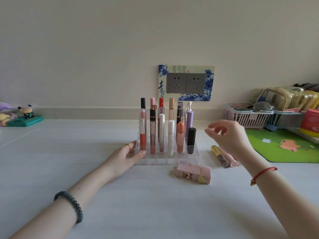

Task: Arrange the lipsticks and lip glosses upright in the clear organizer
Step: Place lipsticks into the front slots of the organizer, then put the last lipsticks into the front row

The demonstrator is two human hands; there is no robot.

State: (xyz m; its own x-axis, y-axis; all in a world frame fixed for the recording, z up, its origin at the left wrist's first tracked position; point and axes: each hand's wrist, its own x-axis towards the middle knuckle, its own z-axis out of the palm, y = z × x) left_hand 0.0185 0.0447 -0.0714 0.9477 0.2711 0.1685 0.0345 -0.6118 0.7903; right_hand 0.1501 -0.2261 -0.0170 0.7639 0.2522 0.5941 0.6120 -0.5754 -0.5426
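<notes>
The clear organizer [166,160] on the desk [138,204] holds upright lipsticks [162,131] in its back rows. The left hand [126,155] rests against its left wall, fingers relaxed. The right hand [227,135] hovers to its right, loosely curled and empty.

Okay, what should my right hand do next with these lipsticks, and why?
Probably lower the right hand onto the gold-capped gloss lying close by and pick it up. The hand holds nothing, that tube lies flat outside the clear organizer, whose front row looks free, and the left hand rests against its side.
</notes>
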